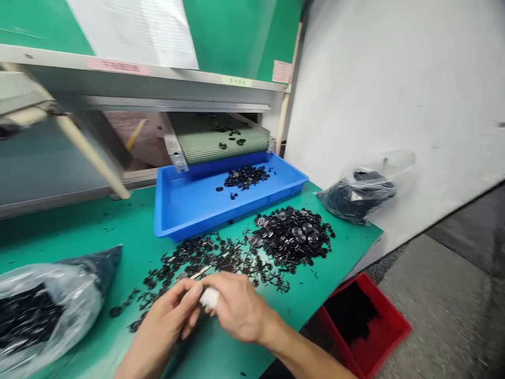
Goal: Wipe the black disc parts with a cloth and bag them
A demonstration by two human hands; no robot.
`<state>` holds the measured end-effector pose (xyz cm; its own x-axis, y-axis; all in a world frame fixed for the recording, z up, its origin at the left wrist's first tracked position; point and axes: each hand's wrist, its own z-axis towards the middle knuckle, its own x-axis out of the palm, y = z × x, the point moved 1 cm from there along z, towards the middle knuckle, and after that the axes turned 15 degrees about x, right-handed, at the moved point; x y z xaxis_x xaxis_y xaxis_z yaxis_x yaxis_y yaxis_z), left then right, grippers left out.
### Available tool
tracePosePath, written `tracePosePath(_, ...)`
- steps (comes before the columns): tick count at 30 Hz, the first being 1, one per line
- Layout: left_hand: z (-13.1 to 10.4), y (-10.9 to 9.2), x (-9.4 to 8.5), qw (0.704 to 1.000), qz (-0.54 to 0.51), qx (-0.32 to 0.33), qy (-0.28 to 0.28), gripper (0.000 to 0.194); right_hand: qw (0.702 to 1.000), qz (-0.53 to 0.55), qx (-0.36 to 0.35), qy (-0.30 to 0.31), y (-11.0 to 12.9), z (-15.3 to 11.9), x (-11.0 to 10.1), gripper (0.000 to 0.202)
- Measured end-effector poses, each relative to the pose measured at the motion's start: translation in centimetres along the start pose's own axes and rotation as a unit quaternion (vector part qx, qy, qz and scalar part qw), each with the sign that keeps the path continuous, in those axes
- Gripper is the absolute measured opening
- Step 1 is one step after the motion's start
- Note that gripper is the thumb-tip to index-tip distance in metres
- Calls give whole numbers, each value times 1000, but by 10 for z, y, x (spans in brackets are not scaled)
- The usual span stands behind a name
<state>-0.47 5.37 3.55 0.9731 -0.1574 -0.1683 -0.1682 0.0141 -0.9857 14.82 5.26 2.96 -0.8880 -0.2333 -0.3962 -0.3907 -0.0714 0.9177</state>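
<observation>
Both of my hands meet low in the middle of the head view, in front of scattered small black parts (197,252). My left hand (169,316) has its thumb and fingers pinched together; what sits between them is hidden or too small to name. My right hand (236,305) is curled around something white (210,298), perhaps a cloth or tape, and a thin pointed tool (202,272) sticks out just beyond the fingertips. A heap of round black discs (294,234) lies beyond my right hand on the green table (315,295).
A blue tray (189,202) with black parts sits under a green conveyor belt (213,138). Plastic bags of black pieces stand at the left (74,305) and at the back right (357,195). A red bin (379,342) is beside the table's right edge.
</observation>
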Motion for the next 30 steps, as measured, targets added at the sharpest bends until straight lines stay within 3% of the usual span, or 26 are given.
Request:
tracePosePath(4,-8,6,16,999,16,-32,38,50,995,-96,25,-17,-7,-16,-16,27)
tracePosePath(7,-13,9,29,998,12,-42,48,51,997,-53,50,-5,-17,-19,-18,22)
tracePosePath(11,-18,11,40,999,-3,-25,35,49,996,-4,60,-60,-30,-16,-8,18)
tracePosePath(14,-15,11,41,993,-111,-44,5,42,993,50,84,-61,-38,-12,-3,25)
tracePosePath(16,-12,12,38,974,-215,-62,-40,36,991,72,101,-52,-40,-10,-6,32)
tracePosePath(18,-8,12,34,947,-298,-78,-96,26,995,32,74,-54,-36,-9,-12,36)
tracePosePath(20,-5,11,30,917,-355,-99,-152,17,996,-60,2,-67,-27,-12,-16,36)
tracePosePath(23,-5,9,27,883,-404,-118,-209,20,976,-161,-73,-124,-11,-18,-15,32)
tracePosePath(26,-9,9,27,878,-421,-100,-204,20,960,-198,-90,-178,0,-22,-5,27)
tracePosePath(30,-15,9,30,888,-423,-69,-166,12,957,-233,-91,-149,8,-20,10,26)
